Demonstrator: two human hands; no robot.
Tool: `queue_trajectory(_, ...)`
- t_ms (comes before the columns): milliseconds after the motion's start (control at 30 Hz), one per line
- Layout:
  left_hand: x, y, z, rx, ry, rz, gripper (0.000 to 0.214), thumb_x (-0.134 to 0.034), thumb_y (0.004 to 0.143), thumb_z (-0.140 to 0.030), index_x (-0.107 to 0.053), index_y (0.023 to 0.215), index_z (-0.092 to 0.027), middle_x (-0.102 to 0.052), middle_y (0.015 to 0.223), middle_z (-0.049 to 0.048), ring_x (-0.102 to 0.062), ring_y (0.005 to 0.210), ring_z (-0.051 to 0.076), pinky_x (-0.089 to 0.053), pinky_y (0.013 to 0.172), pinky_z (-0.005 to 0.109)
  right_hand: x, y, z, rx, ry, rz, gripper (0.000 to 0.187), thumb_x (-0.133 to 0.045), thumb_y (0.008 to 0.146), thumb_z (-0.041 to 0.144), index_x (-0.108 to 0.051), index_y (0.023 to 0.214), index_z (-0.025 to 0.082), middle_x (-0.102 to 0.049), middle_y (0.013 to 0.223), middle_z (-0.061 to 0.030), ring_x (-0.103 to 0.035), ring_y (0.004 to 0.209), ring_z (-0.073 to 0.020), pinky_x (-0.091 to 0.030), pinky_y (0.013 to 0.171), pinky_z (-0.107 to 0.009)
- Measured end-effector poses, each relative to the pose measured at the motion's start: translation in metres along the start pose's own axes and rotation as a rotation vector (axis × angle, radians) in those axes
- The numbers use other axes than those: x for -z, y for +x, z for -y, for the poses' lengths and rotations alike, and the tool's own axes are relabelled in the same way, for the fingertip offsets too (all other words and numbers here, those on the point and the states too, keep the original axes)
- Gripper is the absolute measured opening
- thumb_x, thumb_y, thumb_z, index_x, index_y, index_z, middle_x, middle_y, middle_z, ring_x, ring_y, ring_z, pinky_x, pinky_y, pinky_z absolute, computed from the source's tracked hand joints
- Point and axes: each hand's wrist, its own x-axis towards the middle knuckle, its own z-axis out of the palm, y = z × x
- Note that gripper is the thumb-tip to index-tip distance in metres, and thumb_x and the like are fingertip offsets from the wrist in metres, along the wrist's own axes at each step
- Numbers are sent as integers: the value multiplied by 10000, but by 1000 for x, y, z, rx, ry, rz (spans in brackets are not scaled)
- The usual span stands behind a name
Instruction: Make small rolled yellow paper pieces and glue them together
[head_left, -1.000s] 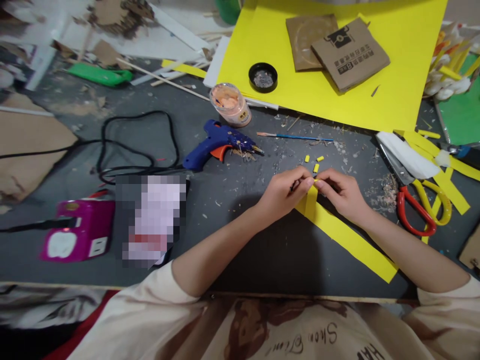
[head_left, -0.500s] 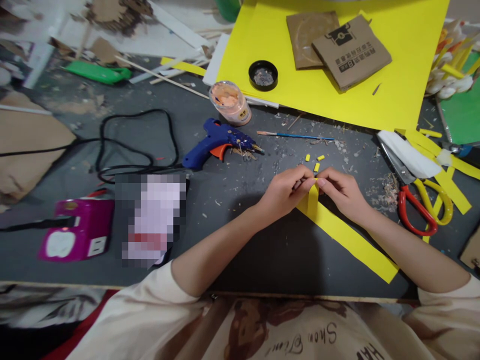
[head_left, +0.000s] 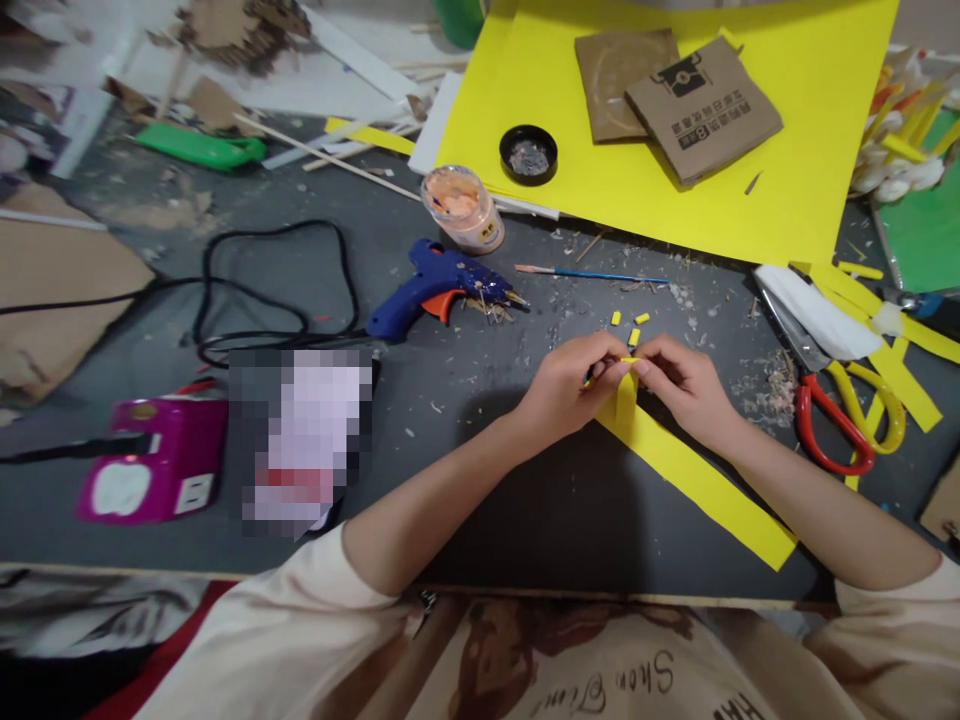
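Note:
My left hand (head_left: 574, 385) and my right hand (head_left: 682, 385) meet at the middle of the dark table (head_left: 465, 480). Both pinch the upper end of a narrow yellow paper strip (head_left: 624, 395), which hangs down between the fingertips. Under them lies a wider yellow paper strip (head_left: 697, 480), running diagonally toward the near right edge. A few tiny yellow paper bits (head_left: 632, 335) lie just beyond my fingers. What else my left fingers hide I cannot make out.
A blue glue gun (head_left: 435, 290), a thin paintbrush (head_left: 592, 273) and an orange-filled jar (head_left: 461, 208) lie beyond my hands. Red and yellow scissors (head_left: 840, 420) sit at right. A large yellow sheet (head_left: 675, 180) carries cardboard pieces (head_left: 701, 105) and a black lid (head_left: 528, 154). A magenta box (head_left: 154, 470) sits at left.
Both hands stay pinched on the narrow strip, with only slight finger shifts at its top end. Nothing else on the table has moved.

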Motion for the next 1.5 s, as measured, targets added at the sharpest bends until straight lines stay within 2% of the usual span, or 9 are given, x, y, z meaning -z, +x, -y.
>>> queue_trajectory(167, -1, -1, 0, 1, 8, -15, 105, -517, 874, -194, -536, 775, -166, -525, 632, -28, -476, 575, 81, -384, 567, 200, 0, 0, -1, -27, 12, 2, 240, -474, 892, 405, -528, 778, 201, -509, 648, 21, -487, 584, -108, -382, 568, -238)
queue_trajectory(367, 1, -1, -2, 55, -37, 17, 88, -514, 866, -220, -531, 797, -169, -519, 648, -32, -481, 587, 77, -392, 573, 190, 0, -2, 0, 22, -23, -9, 212, -478, 896, 371, -542, 787, 201, -533, 663, 17, -485, 583, -104, -372, 555, -233)
queue_trajectory(567, 3, 0, -3, 76, -62, 62, 214, -449, 910, -245, -504, 718, -168, -451, 586, -55, -409, 521, 61, -343, 525, 181, -1, -2, -1, 59, -40, -36, 188, -494, 892, 345, -547, 788, 197, -546, 670, 16, -488, 586, -99, -375, 562, -231)
queue_trajectory(767, 0, 0, 0, 48, 11, 24, 168, -466, 897, -222, -509, 742, -175, -490, 616, -43, -438, 552, 69, -362, 546, 184, -3, -2, -2, -6, 2, -65, 208, -531, 867, 395, -541, 797, 199, -530, 662, 19, -490, 594, -104, -378, 556, -233)
queue_trajectory(900, 0, 0, 0, 36, 25, 3, 168, -469, 896, -224, -515, 742, -175, -504, 621, -32, -452, 561, 76, -370, 545, 191, -1, -2, -1, -51, 35, -22, 262, -485, 885, 433, -540, 787, 196, -509, 645, 22, -480, 581, -103, -375, 552, -234)
queue_trajectory(1133, 0, 0, 0, 59, -22, -9, 98, -508, 869, -205, -514, 778, -170, -524, 660, -28, -479, 589, 72, -387, 557, 180, 0, -1, -1, -12, -3, -22, 229, -491, 889, 399, -553, 804, 195, -524, 656, 21, -487, 585, -104, -374, 559, -235)
queue_trajectory(1333, 3, 1, -2, 114, -73, 64, 165, -475, 884, -223, -502, 729, -173, -473, 602, -49, -437, 539, 66, -355, 530, 182, -1, -2, 0, 11, -3, -32, 194, -502, 885, 360, -564, 809, 193, -558, 683, 11, -524, 612, -110, -393, 585, -239)
queue_trajectory(1500, 3, 1, -2, 88, -61, 75, 224, -449, 906, -222, -503, 697, -162, -445, 568, -53, -410, 519, 63, -325, 515, 183, 0, -2, 0, -1, 5, -21, 189, -505, 880, 353, -559, 798, 191, -552, 667, 15, -514, 602, -109, -387, 575, -235)
